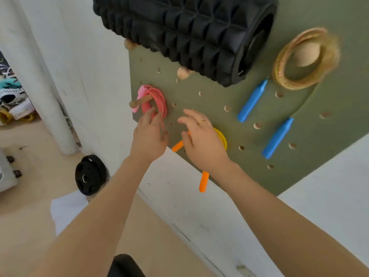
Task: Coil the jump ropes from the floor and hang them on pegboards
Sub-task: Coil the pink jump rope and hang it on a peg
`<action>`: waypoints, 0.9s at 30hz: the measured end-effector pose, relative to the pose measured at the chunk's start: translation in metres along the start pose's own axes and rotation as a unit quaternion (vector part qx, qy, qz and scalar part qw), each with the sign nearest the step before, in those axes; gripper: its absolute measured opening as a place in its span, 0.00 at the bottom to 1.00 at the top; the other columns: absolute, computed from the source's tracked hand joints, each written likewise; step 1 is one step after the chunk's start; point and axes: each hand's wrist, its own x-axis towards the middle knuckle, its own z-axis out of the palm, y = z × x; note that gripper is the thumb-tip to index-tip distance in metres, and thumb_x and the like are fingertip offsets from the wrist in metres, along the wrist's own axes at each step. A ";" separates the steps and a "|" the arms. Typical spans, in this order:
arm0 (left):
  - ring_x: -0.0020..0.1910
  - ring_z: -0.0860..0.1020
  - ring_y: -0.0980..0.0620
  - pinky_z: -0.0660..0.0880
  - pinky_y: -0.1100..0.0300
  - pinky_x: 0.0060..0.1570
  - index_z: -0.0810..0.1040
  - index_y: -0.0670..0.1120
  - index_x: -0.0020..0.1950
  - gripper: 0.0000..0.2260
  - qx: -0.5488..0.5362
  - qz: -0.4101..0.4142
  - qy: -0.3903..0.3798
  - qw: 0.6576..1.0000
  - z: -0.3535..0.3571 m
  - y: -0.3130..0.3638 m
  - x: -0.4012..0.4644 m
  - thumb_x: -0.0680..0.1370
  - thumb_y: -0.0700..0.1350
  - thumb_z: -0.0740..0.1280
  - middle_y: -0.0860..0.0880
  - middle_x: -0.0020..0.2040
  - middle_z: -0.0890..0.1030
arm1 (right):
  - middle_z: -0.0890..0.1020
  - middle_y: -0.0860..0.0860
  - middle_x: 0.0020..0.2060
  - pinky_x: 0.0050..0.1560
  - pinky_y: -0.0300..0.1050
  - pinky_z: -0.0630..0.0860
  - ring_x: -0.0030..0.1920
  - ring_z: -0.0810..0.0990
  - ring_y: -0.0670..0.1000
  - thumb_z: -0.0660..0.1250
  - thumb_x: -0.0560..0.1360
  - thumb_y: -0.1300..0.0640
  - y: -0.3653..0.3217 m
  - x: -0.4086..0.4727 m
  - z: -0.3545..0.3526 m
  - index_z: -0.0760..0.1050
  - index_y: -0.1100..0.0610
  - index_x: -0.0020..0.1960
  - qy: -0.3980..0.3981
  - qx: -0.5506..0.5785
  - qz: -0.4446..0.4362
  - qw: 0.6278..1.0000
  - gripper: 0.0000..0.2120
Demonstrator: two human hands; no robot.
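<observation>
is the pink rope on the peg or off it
On. The pink rope is coiled around a wooden peg sticking out of the green pegboard, with the left hand just below it.

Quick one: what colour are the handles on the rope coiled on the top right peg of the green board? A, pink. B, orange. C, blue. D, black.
C: the tan rope coiled on the upper right peg trails down to two blue handles that hang against the pegboard; the orange handles hang lower, by the right hand.
</observation>
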 end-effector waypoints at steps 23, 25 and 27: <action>0.62 0.72 0.49 0.61 0.70 0.54 0.73 0.43 0.64 0.15 -0.082 -0.158 -0.001 0.984 0.025 0.031 -0.086 0.77 0.40 0.63 0.47 0.66 0.69 | 0.75 0.57 0.60 0.59 0.46 0.66 0.62 0.71 0.57 0.60 0.77 0.60 0.016 -0.033 0.001 0.72 0.62 0.62 -0.149 0.054 0.048 0.986 0.15; 0.60 0.73 0.49 0.64 0.67 0.55 0.73 0.43 0.65 0.15 -0.093 -0.173 -0.013 0.980 0.022 0.006 -0.067 0.78 0.40 0.62 0.47 0.66 0.70 | 0.75 0.57 0.62 0.57 0.48 0.69 0.62 0.73 0.59 0.59 0.77 0.58 0.007 -0.007 0.017 0.70 0.61 0.64 -0.147 0.043 0.119 0.981 0.16; 0.56 0.74 0.49 0.69 0.62 0.55 0.73 0.44 0.65 0.15 -0.116 -0.200 -0.024 0.973 0.020 -0.018 -0.050 0.78 0.40 0.61 0.47 0.66 0.70 | 0.74 0.57 0.63 0.52 0.48 0.70 0.63 0.73 0.60 0.59 0.78 0.56 0.002 0.017 0.030 0.68 0.59 0.66 -0.219 -0.096 0.175 0.955 0.18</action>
